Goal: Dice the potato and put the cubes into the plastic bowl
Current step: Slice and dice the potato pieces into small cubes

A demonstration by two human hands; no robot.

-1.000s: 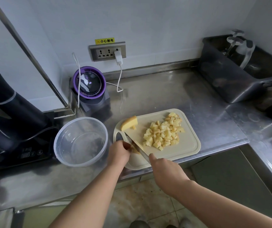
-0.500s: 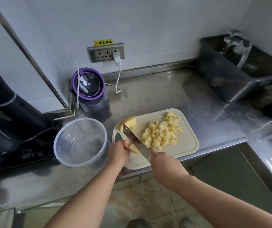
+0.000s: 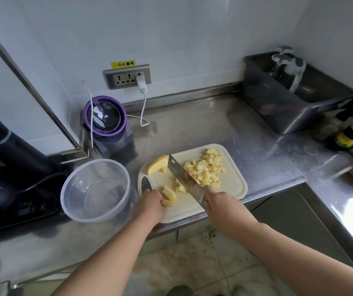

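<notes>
1. The left hand [image 3: 152, 205] is at the near left of the cutting board [image 3: 234, 185], fingers curled down over a few potato strips [image 3: 169, 196] and pinning them flat.
2. The right hand [image 3: 220, 208] is wrapped tight round the knife [image 3: 183, 179]. The handle is hidden inside the grip, and the broad blade slants between the strips and the pile of cubes [image 3: 207, 169]. I cannot tell whether its edge touches the board.
3. An uncut wedge [image 3: 157, 164] waits at the far left corner of the board. The plastic bowl [image 3: 63, 197] stands just beside the board on the left, with no cubes in it that I can see.
4. First danger is the blade working close to those tucked fingers. The strips are short, so a slip on wet potato could bring steel onto a knuckle.
5. Second danger is the drop. The strips sit near the board's front edge, and that corner lies right at the lip of the worktop [image 3: 214, 129]. A chopped piece rolling forward would likely land on the floor.
6. Third is the transfer. Sweeping the pile leftward means passing the wedge, and a hard push could nudge the light bowl.
7. The left side is crowded by the bowl, a blender [image 3: 105, 118] and a black appliance [image 3: 10, 167].
8. Open steel lies behind and to the right of the board, before the dark tub [image 3: 278, 107].
</notes>
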